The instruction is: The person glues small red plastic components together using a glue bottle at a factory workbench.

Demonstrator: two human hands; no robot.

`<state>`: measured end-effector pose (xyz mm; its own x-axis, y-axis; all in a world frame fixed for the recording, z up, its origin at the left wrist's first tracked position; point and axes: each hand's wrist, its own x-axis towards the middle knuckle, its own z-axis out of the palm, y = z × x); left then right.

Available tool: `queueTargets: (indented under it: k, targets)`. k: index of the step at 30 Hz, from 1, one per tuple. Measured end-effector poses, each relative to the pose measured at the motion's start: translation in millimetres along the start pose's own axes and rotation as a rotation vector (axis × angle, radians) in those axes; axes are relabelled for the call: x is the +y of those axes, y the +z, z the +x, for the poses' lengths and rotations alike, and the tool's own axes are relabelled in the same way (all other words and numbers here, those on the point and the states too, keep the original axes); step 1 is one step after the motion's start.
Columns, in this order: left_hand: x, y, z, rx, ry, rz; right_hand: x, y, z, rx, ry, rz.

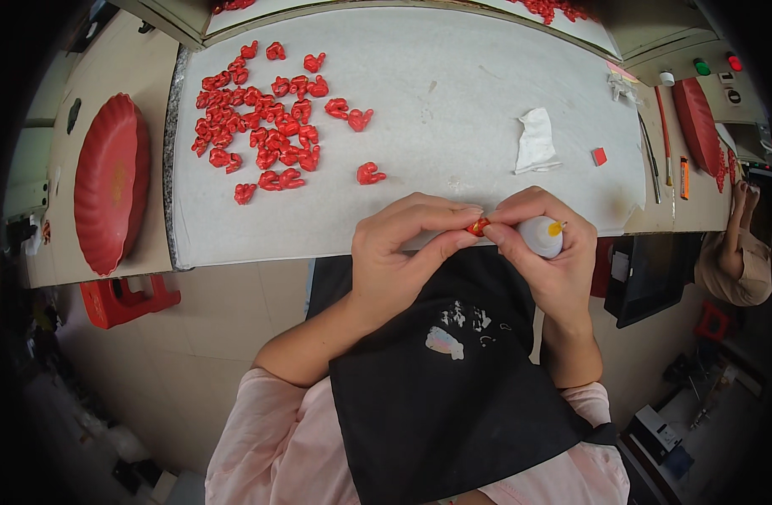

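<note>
Between the fingertips of both hands, over the table's near edge, is a small glossy red piece (478, 226) with a touch of gold. My left hand (394, 244) pinches it with thumb and fingers from the left. From the right, my right hand (571, 265) grips the same piece with thumb and forefinger. Tucked in the right palm is a white squeeze bottle (537, 236) with a yellow tip. Most of the held piece is hidden by the fingers. One similar red figurine (370, 173) lies nearest the left hand, apart from a larger cluster of red figurines (268, 135).
White paper (436, 109) covers the tabletop. A crumpled tissue (536, 141) and a small red square (600, 156) lie on it. Red scalloped trays stand at the left (112, 185) and far right (696, 126). Brushes (665, 139) lie at right; another person (734, 252) sits beyond.
</note>
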<state>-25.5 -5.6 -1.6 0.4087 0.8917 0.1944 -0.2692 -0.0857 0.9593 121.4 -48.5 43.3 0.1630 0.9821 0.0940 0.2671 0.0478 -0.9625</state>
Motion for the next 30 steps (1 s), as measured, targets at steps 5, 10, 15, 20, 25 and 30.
queueTargets:
  k: [5, 10, 15, 20, 25, 30]
  targets:
    - [1, -1, -2, 0.002, -0.061, -0.029, 3, -3, 1, -0.047, -0.077, -0.033]
    - [-2, -1, -1, 0.003, -0.054, -0.002, 7, 3, 0, 0.019, -0.018, 0.0]
    - [-2, 1, -1, 0.022, -0.067, -0.01, 8, 0, 1, 0.002, -0.072, -0.032]
    - [-4, 2, -1, 0.018, -0.086, -0.016, 10, -1, 0, -0.005, -0.075, -0.028]
    - [-4, 3, -1, 0.019, -0.092, -0.023, 9, 1, -3, 0.026, -0.071, -0.046]
    - [-6, 2, -2, 0.008, -0.075, -0.032, 9, 1, -4, 0.021, -0.061, -0.025]
